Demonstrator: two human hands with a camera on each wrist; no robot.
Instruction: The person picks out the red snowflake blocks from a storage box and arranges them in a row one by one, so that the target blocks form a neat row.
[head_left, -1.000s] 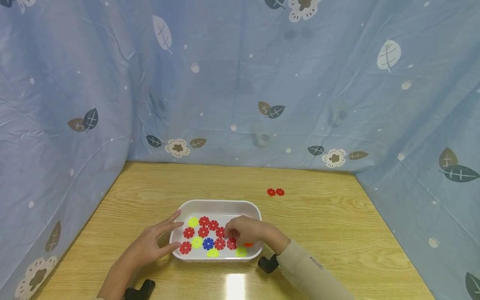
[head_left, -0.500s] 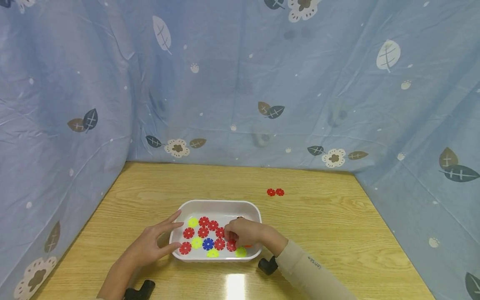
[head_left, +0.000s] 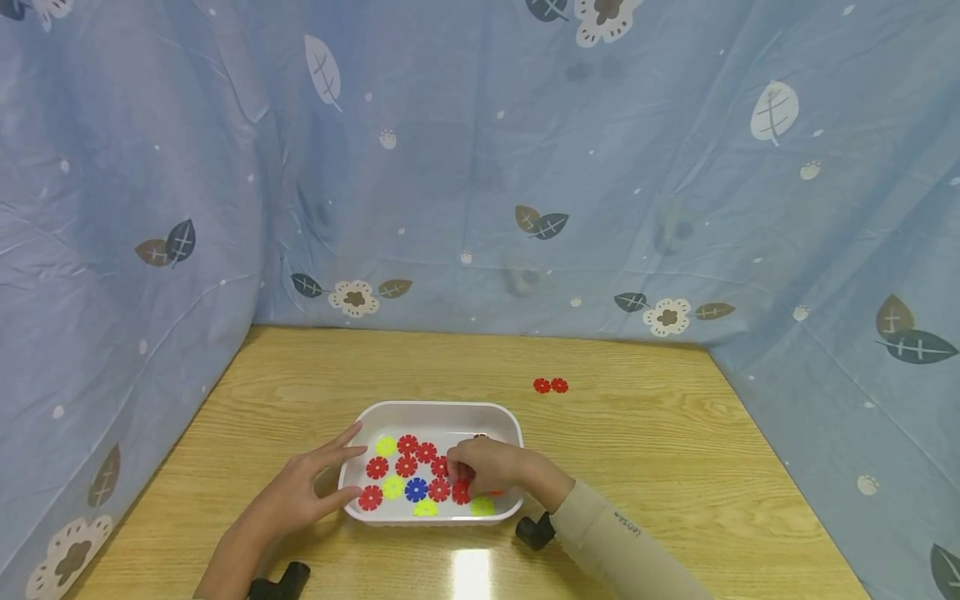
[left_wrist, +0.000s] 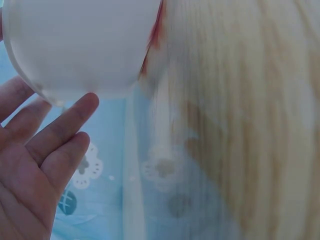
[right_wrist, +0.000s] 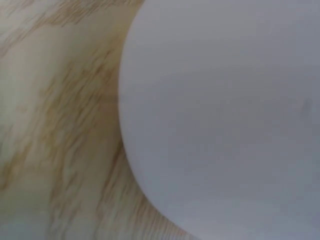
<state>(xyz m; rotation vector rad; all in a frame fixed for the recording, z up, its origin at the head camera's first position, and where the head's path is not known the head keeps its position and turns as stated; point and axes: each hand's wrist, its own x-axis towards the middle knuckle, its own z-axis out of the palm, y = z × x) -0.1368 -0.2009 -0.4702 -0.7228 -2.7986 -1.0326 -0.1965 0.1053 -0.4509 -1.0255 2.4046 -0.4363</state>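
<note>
The left arm reaches in from the lower left, and the left hand point(head_left: 303, 487) stands at the left end of a white tray point(head_left: 438, 403), its fingers extended and spread apart. Thumb and fingertips overlap the tray's rim, and the left wrist view shows the fingers beside the curved white wall. This grip is released.

The right arm, in a beige sleeve point(head_left: 622, 540) with small dark lettering, comes in from the lower right and crosses the tray's right end. The right hand point(head_left: 487, 465) is inside the tray, back upward, fingers bent down toward the tray floor. A red snowflake disc point(head_left: 461, 493) lies right at these fingertips, toward the near wall; whether the grip pinches it I cannot tell, since the hand covers part of it. The right wrist view is filled by the tray's pale wall and wood grain.

Close to the right fingers, a yellow disc point(head_left: 482, 507) lies by the near wall, and an orange piece point(head_left: 496, 492) peeks out under the hand. A blue disc point(head_left: 416, 489) lies between the two hands among more red and yellow ones. Beyond the tray, well apart from both grips, a pair of red discs point(head_left: 542, 386) lies side by side on the wooden counter point(head_left: 637, 433).
</note>
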